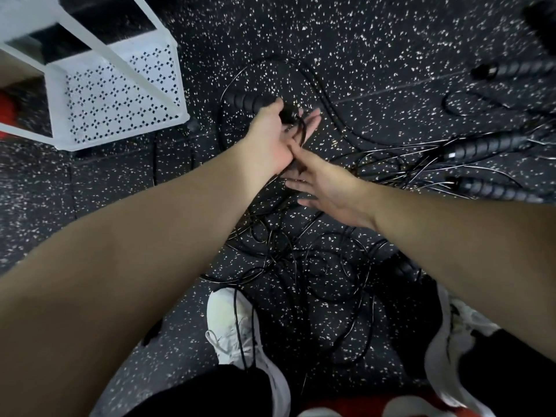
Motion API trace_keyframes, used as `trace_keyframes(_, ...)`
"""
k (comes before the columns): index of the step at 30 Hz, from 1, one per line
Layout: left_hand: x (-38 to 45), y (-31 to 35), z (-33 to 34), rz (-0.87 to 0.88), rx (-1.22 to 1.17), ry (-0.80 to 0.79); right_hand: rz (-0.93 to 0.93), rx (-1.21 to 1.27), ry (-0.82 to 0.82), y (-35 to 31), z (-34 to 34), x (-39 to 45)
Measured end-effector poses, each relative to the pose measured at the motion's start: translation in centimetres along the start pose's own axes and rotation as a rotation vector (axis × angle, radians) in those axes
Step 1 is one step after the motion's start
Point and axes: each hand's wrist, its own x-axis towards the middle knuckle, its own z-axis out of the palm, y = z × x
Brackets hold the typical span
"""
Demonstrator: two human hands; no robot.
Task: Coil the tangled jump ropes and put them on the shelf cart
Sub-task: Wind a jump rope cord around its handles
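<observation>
Hands over tangled thin black jump ropes (pixel 301 266) on the speckled floor (pixel 391 40).
Left hand (pixel 270 136) holds a ribbed black foam handle (pixel 249 101); right hand (pixel 325 185) spread, fingers straight.

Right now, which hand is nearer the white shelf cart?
Left. The left hand, holding a rope handle, is just right of the shelf cart; the right hand is farther right.

No text, label, brand or number can be read on the cart (pixel 120 94), handles, shoes or floor.

Both hands outstretched, left (pixel 272 136) palm-up, right (pixel 325 185) flat.
</observation>
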Motion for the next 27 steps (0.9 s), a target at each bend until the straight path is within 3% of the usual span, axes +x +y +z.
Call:
trace_keyframes(4,-1.8,0.7,1.7,-0.036,-0.228,0.038,0.075,0.028,-0.089,0.1,1.1,-0.7)
trace_keyframes(9,-1.4,1.4,1.1,-0.048,-0.308,0.09,0.117,-0.073,-0.294,1.3,3.7,-2.4)
trace_keyframes(16,1.2,1.2,-3.4,-0.001,-0.266,0.206,0.127,-0.043,-0.041,1.4,0.8,-2.9)
trace_keyframes(18,1.4,1.2,-3.8,-0.005,-0.33,0.283,0.104,-0.165,0.02,1.5,0.3,-3.0)
trace_keyframes(21,0.7,0.8,-2.5,-0.022,-0.395,0.302,0.067,-0.428,-0.027,2.5,0.9,-2.8)
trace_keyframes(27,-1.8,-0.6,1.5,-0.052,-0.371,0.151,0.036,-0.358,-0.127,1.3,5.2,-3.3)
